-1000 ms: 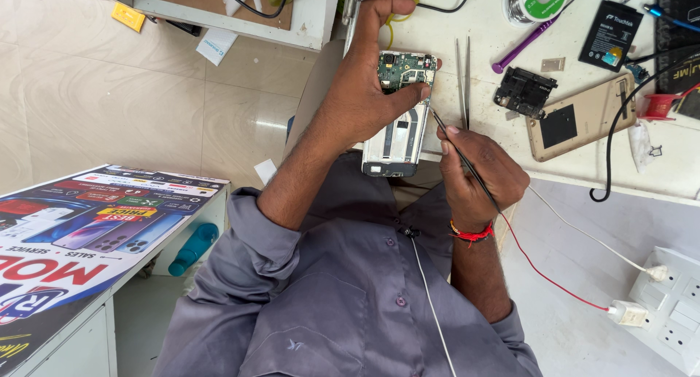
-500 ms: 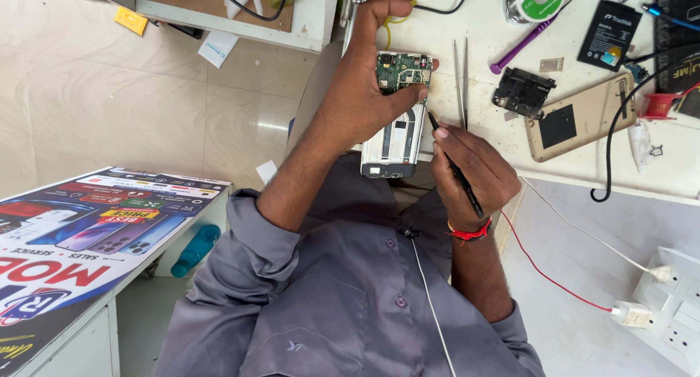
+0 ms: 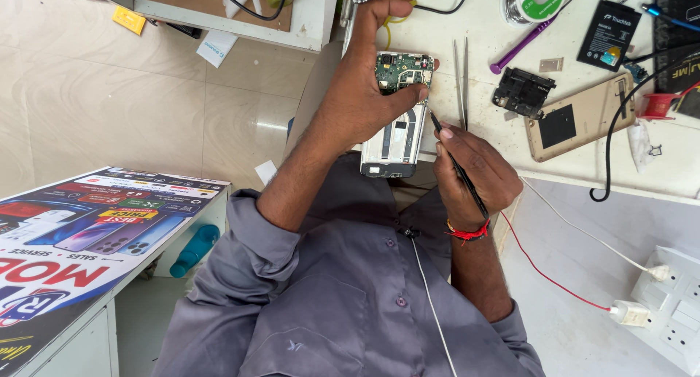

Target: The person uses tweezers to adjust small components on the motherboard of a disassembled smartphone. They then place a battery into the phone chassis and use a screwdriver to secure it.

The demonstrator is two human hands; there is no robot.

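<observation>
An opened phone (image 3: 397, 122), its green circuit board (image 3: 403, 72) exposed at the top, is held at the near edge of a white workbench (image 3: 481, 27), gripped by the left hand (image 3: 364, 92) with the thumb pressed beside the board. A thin dark probe (image 3: 456, 165) is pinched in the closed fingers of the right hand (image 3: 474, 173), its tip set against the phone's right edge. On the bench beyond are seen steel tweezers (image 3: 461, 78), a purple tool (image 3: 526, 38), a solder spool (image 3: 534, 1), a black module (image 3: 522, 92), a gold back cover (image 3: 580, 118) and a black battery (image 3: 609, 34).
</observation>
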